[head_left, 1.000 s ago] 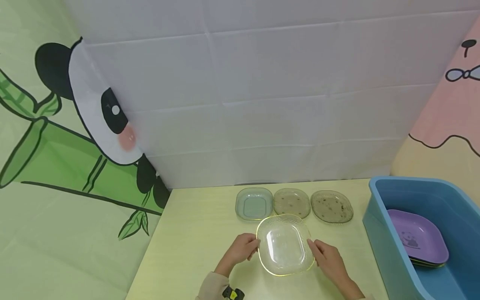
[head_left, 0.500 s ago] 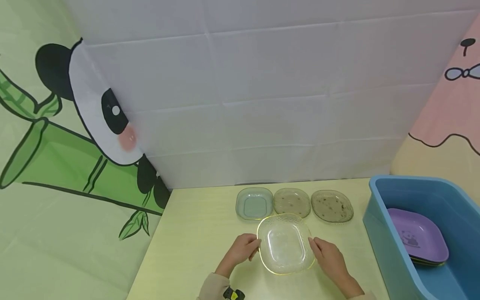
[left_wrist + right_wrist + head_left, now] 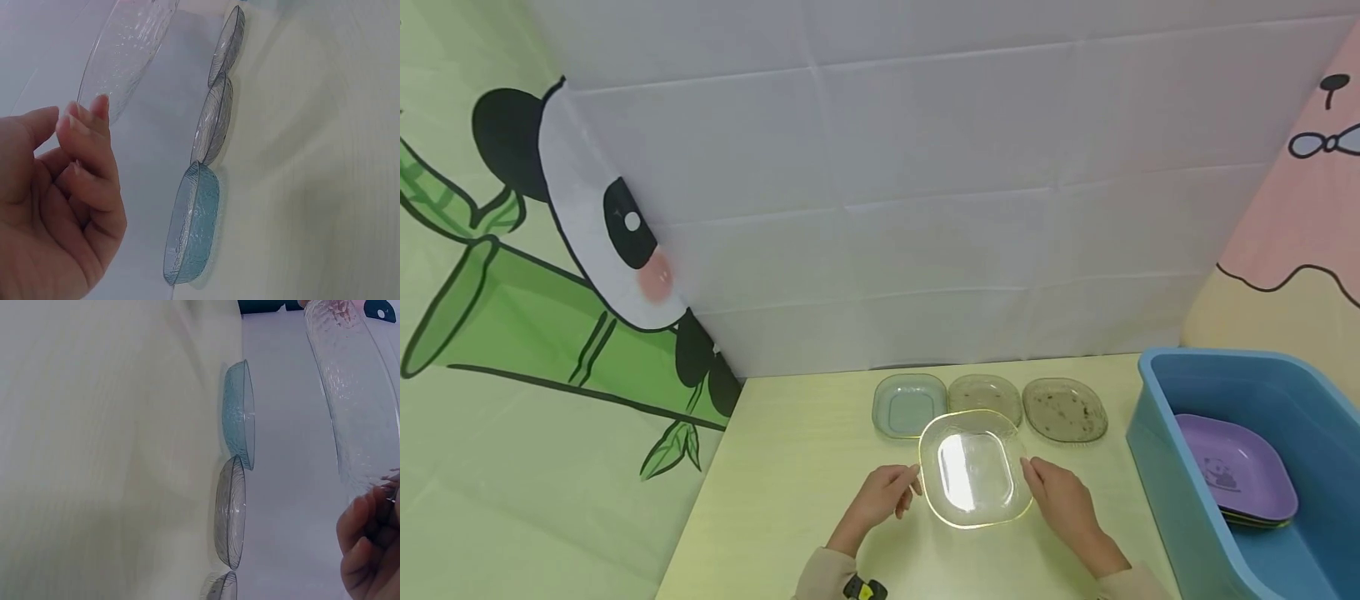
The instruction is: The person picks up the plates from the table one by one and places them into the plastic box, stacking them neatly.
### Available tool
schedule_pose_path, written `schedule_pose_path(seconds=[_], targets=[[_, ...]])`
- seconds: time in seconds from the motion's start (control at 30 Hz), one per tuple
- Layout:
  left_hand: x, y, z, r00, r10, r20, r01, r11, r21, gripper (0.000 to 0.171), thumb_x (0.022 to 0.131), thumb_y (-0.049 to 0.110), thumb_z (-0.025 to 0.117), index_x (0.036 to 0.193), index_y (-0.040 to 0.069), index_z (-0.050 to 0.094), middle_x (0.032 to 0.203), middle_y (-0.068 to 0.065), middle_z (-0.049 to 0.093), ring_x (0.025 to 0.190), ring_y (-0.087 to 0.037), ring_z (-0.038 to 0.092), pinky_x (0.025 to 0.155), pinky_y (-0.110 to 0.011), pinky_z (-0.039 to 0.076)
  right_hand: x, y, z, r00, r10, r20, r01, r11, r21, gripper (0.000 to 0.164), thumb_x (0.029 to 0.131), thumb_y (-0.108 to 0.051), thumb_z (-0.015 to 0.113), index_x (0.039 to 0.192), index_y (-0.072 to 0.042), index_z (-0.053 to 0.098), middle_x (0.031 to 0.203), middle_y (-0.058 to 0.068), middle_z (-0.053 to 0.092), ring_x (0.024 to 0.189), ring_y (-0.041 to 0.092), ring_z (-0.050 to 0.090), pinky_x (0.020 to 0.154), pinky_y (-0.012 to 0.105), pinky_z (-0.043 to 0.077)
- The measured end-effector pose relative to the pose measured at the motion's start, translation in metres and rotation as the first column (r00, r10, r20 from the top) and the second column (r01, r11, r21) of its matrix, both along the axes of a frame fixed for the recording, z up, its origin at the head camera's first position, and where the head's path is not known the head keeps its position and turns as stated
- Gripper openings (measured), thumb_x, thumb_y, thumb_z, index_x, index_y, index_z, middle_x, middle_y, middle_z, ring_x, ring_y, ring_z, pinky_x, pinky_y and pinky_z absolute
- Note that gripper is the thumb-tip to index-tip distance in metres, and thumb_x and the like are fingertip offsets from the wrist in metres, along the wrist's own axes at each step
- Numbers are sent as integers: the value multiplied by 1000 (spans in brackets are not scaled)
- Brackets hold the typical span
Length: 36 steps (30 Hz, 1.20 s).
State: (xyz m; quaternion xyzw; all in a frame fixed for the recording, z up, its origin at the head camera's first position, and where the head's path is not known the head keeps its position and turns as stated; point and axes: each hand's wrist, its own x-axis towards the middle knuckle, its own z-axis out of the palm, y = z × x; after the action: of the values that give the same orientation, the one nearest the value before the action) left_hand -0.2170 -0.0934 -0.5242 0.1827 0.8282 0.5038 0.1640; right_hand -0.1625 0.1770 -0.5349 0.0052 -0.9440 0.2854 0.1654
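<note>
A clear, rounded-square glass plate (image 3: 973,471) with a gold rim is held tilted above the table, its textured side visible in both wrist views. My left hand (image 3: 883,493) pinches its left rim between thumb and fingertips, the other fingers loosely curled. On the opposite side my right hand (image 3: 1062,500) grips the rim, thumb uppermost. Behind the held plate, three dishes stand in a row: a bluish square one (image 3: 910,406), a pale brownish one (image 3: 981,393) partly covered by the plate's far edge, and a darker speckled oval one (image 3: 1065,410).
A blue plastic tub (image 3: 1172,467) stands at the right. Inside it lies a stack topped by a purple plate (image 3: 1240,467) with a panda print. A white cloth (image 3: 925,208) hangs along the back of the pale table (image 3: 790,467).
Both hands have lifted the clear plate slightly and changed its tilt; its far edge now reaches higher over the middle dish. The dishes and tub stay in place.
</note>
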Motion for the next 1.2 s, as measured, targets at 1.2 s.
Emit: schedule_pose_path(seconds=[1.2], targets=[[11, -11, -3, 996, 41, 74, -43, 999, 21, 45, 99, 26, 39, 82, -9, 61, 53, 3, 46, 40, -5, 41, 45, -25, 41, -28, 99, 200, 983, -143, -119, 156, 981, 111, 44, 100, -33, 27, 66, -8, 37, 54, 5, 35, 50, 20, 33, 45, 30, 22]])
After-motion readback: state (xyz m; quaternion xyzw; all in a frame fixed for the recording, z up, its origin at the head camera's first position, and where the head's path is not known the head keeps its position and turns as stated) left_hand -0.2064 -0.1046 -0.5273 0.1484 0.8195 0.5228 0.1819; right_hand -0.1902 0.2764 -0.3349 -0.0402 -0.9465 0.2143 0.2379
